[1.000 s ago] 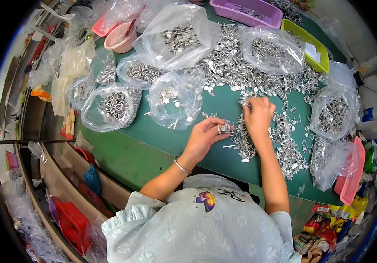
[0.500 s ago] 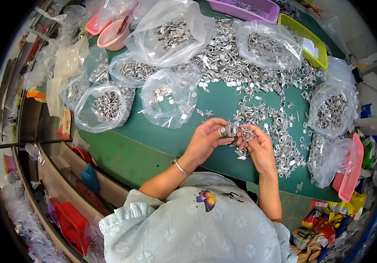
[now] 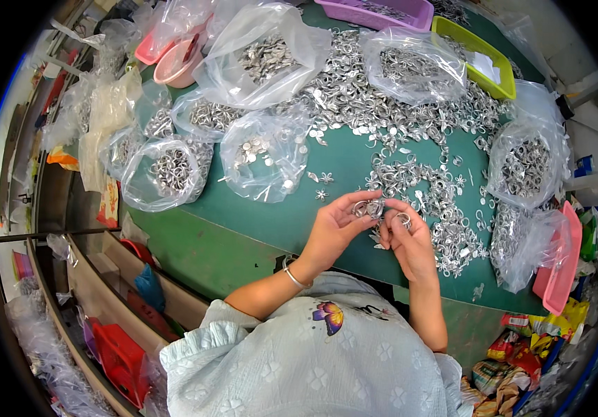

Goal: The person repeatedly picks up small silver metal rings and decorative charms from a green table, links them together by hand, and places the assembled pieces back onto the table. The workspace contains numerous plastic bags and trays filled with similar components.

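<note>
My left hand (image 3: 336, 226) pinches a small bunch of silver rings (image 3: 367, 208) between thumb and fingers. Close beside it, my right hand (image 3: 411, 243) is closed on another silver ring (image 3: 403, 220), and its fingertips reach the left hand's bunch. Both hands are raised over the near edge of the green table (image 3: 257, 221). Beyond them spreads a loose heap of silver rings (image 3: 445, 201). Several flower-shaped metal pieces (image 3: 325, 178) lie left of that heap. The exact number of rings in each hand is hard to make out.
Clear plastic bags of metal pieces stand around: a flat-disc bag (image 3: 264, 160), a ring bag (image 3: 167, 174), a large bag (image 3: 264, 59) and one at right (image 3: 527, 167). Far back are a purple tray (image 3: 382, 17) and a green tray (image 3: 476, 59). A pink basket (image 3: 559, 264) sits at right.
My hands have come closer together, the right fingertips now meeting the rings in the left. The ring in my right hand has shifted lower into its fingers. The view has shifted slightly.
</note>
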Tool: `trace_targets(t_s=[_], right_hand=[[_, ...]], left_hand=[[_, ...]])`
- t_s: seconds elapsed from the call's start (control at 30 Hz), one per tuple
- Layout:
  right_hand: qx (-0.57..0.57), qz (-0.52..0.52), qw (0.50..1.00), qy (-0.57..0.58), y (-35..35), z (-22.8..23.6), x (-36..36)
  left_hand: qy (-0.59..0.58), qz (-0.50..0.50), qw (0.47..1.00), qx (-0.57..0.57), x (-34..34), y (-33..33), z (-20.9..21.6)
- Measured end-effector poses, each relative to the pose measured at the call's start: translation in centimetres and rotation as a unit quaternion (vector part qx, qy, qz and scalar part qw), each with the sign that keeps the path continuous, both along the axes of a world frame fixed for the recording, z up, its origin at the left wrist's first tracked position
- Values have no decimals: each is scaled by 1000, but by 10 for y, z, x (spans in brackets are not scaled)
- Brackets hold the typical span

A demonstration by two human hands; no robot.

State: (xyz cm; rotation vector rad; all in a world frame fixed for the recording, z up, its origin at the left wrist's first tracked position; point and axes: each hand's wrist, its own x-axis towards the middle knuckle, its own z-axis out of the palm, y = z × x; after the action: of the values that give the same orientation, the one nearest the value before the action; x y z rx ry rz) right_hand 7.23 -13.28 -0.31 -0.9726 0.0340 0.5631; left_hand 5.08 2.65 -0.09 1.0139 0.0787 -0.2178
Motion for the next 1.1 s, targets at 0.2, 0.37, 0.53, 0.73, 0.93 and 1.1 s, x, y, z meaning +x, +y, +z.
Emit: trace_targets(t_s=[0.2, 0.37, 0.53, 0.73, 0.93, 1.1], right_hand=[[-166, -36, 981, -96, 5, 0, -2], [-188, -118, 962, -162, 9, -2, -14], [-136, -120, 971, -154, 4, 6, -12], [-218, -85, 951, -201, 3, 5, -13], [-413, -130, 835, -339, 11, 14, -13], [-475, -99, 755, -442, 11, 15, -13]], left_hand=[[-67, -22, 994, 82, -6, -8, 10], [-68, 10, 995, 69, -5, -5, 0], [-39, 62, 996, 46, -3, 0, -2], [-141, 21, 961, 237, -3, 1, 5], [-241, 72, 885, 391, -1, -2, 21], [-321, 18, 795, 515, -3, -8, 32]])
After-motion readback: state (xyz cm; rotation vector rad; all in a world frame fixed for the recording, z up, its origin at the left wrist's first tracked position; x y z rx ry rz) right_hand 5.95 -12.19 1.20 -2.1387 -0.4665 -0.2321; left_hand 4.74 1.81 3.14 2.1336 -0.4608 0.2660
